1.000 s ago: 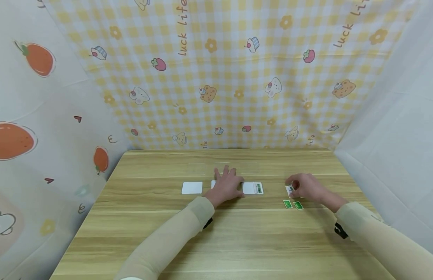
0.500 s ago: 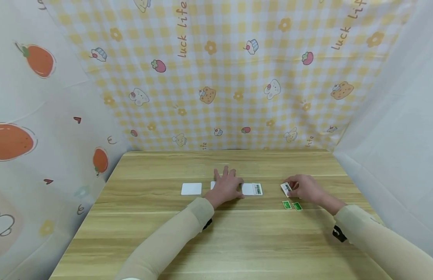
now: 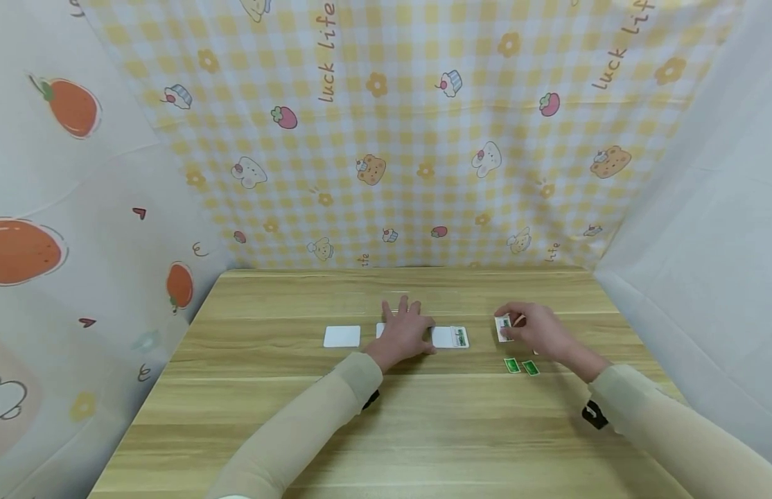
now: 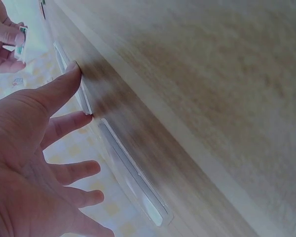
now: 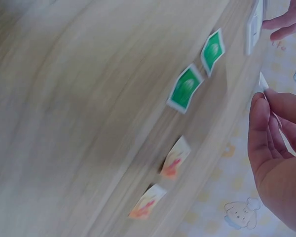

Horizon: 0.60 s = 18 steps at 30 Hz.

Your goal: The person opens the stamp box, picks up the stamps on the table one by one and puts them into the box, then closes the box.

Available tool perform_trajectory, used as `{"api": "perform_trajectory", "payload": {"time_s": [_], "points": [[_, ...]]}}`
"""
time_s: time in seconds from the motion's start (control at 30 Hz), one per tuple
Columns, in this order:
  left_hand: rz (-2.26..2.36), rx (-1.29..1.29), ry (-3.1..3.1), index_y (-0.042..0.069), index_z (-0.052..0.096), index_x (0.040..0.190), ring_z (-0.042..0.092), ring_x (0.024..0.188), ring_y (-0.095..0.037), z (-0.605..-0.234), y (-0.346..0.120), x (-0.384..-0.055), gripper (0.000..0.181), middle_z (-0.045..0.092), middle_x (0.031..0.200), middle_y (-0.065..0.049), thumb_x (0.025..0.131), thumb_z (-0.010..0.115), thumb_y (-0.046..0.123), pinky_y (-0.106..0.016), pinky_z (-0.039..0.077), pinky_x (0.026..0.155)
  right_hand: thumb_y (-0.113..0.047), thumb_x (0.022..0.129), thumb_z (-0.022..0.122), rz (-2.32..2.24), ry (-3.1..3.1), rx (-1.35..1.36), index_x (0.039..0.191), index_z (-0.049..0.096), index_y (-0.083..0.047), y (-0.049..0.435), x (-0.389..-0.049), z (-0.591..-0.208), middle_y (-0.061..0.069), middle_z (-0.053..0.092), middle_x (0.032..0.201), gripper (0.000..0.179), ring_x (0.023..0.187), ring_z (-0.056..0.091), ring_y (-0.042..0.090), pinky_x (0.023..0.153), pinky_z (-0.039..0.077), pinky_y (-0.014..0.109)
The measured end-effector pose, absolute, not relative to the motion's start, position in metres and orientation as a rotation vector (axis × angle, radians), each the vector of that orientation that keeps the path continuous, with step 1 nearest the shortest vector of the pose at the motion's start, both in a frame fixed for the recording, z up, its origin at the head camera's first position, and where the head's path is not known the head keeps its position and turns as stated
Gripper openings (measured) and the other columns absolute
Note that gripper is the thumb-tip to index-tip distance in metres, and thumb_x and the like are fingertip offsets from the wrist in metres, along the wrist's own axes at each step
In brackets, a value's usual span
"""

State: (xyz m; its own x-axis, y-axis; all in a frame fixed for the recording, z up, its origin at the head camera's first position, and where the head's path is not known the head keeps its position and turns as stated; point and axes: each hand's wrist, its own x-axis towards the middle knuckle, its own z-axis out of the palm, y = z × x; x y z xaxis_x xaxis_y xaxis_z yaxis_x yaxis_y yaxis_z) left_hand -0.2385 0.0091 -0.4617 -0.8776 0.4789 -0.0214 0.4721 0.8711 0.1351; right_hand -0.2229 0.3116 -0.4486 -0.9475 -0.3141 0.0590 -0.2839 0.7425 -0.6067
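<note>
My left hand [image 3: 403, 333] is spread over a row of white rectangular tiles. Its thumb and index finger grip the long edges of the right-hand white tile [image 3: 443, 337], while the other fingers stretch out. On that tile's right end lies a small printed card [image 3: 461, 337]. My right hand [image 3: 538, 328] pinches another small printed card [image 3: 502, 329] between thumb and fingers, to the right of the tile. In the right wrist view this held card [image 5: 262, 84] is seen nearly edge-on. The middle white tile [image 4: 133, 173] is mostly covered by my left hand in the head view.
A third white tile [image 3: 342, 337] lies at the left of the row. Two small green cards [image 3: 513, 365] [image 5: 185, 89] lie below my right hand. Two orange-red cards [image 5: 175, 159] lie beside them. Behind the wooden table [image 3: 286, 416] hangs a checked curtain [image 3: 411, 138].
My right hand has lifted the small printed card and moved it left, towards the row of tiles, turning it more upright. My left hand has stayed in place.
</note>
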Motion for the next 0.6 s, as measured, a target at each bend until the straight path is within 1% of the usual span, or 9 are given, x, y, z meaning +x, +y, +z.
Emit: {"api": "perform_trajectory", "payload": {"time_s": [0.17,0.4,0.6], "points": [[0.185,0.758,2.994,0.030,0.071,0.123,0.023,0.147,-0.043,-0.462,0.009,-0.239,0.051,0.049,0.147,-0.011,0.080,0.080,0.056,-0.078,0.013,0.106,-0.008,0.091,0.074,-1.054,2.864,-0.495,0.122,0.069,-0.005,0.300,-0.223,-0.444,0.004,0.062,0.090,0.031,0.084,0.066,0.019,0.070,0.056,0.032],[0.211,0.747,2.975,0.030,0.069,0.130,0.023,0.148,-0.042,-0.463,0.007,-0.239,0.057,0.047,0.149,-0.011,0.080,0.079,0.056,-0.078,0.014,0.106,-0.006,0.089,0.076,-1.112,2.849,-0.498,0.119,0.069,-0.005,0.283,-0.227,-0.440,0.006,0.065,0.099,0.030,0.088,0.069,0.022,0.073,0.058,0.032],[0.235,0.751,2.973,0.030,0.068,0.131,0.024,0.147,-0.041,-0.466,0.007,-0.241,0.058,0.046,0.150,-0.011,0.081,0.079,0.057,-0.077,0.015,0.107,-0.006,0.088,0.077,-1.171,2.812,-0.519,0.118,0.069,-0.006,0.266,-0.231,-0.437,0.008,0.066,0.106,0.031,0.090,0.069,0.023,0.071,0.058,0.031]]}}
